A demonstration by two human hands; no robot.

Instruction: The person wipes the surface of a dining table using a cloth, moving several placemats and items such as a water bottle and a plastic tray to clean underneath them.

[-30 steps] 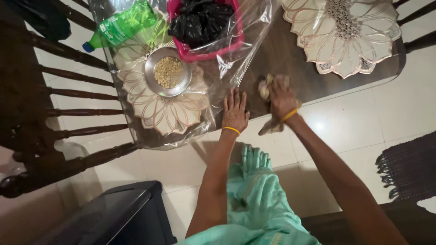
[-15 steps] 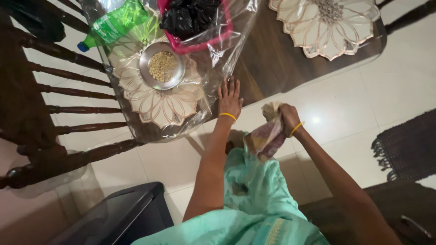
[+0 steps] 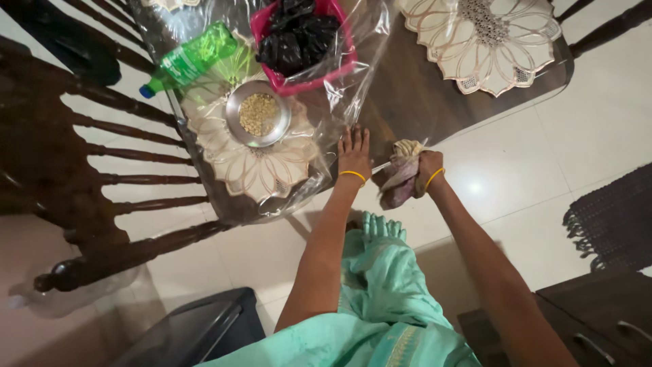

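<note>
Left hand (image 3: 354,155) flat — right hand (image 3: 430,165) grips cloth (image 3: 401,175).

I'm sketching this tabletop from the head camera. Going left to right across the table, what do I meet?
Green bottle → steel bowl of grains → pink basket of black bags → left hand flat on the table → crumpled cloth gripped by the right hand → flower-shaped placemat.

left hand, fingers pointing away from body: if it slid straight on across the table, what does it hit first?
Likely the loose edge of the clear plastic sheet, just past the left hand fingertips; beyond it, the pink basket. Depth is hard to judge from above.
</note>
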